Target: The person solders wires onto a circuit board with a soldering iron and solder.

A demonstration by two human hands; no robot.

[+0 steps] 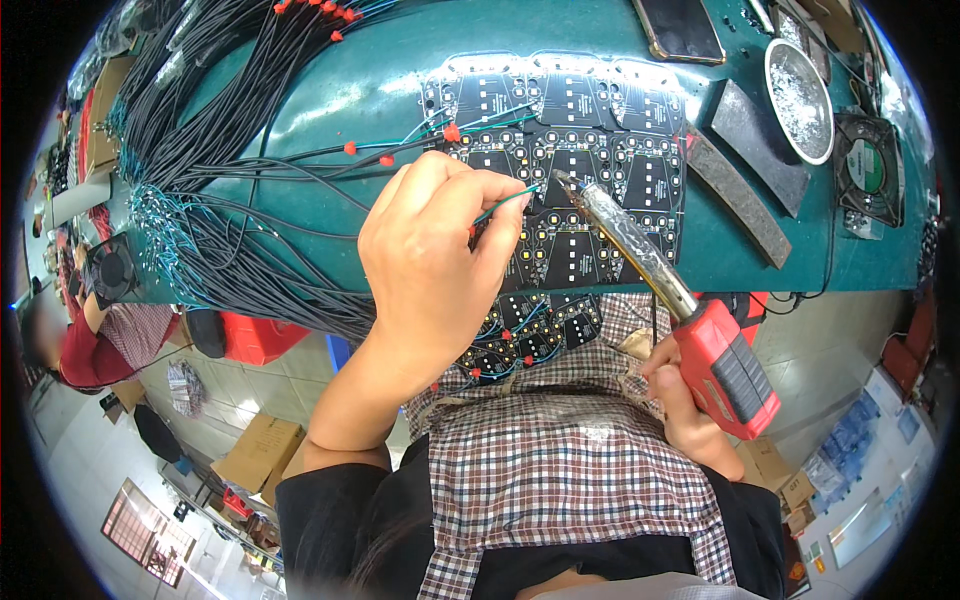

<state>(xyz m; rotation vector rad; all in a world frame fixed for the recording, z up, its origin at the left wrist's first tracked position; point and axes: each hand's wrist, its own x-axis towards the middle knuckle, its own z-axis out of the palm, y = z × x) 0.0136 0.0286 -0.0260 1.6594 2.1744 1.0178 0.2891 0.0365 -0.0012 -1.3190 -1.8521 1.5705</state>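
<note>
My left hand (430, 235) is closed in a pinch, with a thin green wire (515, 195) between thumb and forefinger. The wire's end lies over a panel of black circuit boards (650, 185) dotted with small pale parts. My right hand (692, 420) grips a soldering iron (640, 245) by its red and black handle. Its dark tip is close to the wire's end; I cannot tell whether they touch. Several wires with red connectors (452, 132) lie across the panel's left part. More black boards (540, 335) with wires hang at the table's near edge, partly behind my left wrist.
A big bundle of black cables (215, 100) covers the green table's (350, 70) left side. On the right are a phone (680, 28), a round tin (800, 100), two dark bars (740, 195) and a small fan (868, 170). Another person (100, 345) sits at far left.
</note>
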